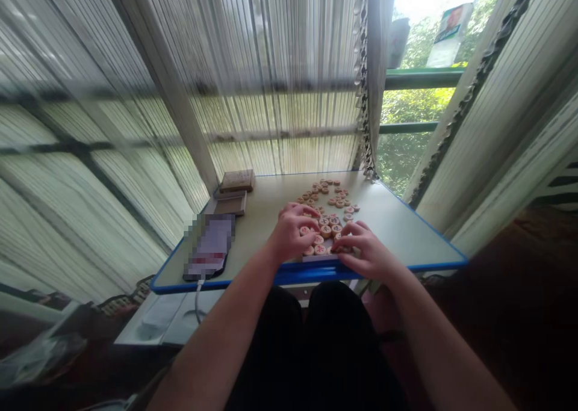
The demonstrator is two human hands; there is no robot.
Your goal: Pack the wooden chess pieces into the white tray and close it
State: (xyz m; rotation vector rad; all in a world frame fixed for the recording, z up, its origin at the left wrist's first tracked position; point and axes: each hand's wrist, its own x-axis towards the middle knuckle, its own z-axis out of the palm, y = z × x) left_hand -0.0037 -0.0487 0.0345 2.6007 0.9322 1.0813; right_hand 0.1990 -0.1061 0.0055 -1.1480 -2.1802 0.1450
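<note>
Round wooden xiangqi pieces (326,231) with red and dark characters lie in a shallow tray (321,257) at the table's front edge. My left hand (293,229) reaches over the tray's left side, its fingers apart and curved, fingertips touching or just above the pieces there. At the tray's right front corner, my right hand (366,252) has its bent fingers and thumb closed around a piece, which they partly hide. Beyond the tray, several loose xiangqi pieces (339,203) are scattered over the table, some partly behind my left hand.
The pale table (406,236) has a blue edge. At its left lie a phone (210,245) with a white cable (198,299), an open shallow box (231,204) and a closed wooden box (237,180). String curtains (271,68) hang close behind the table.
</note>
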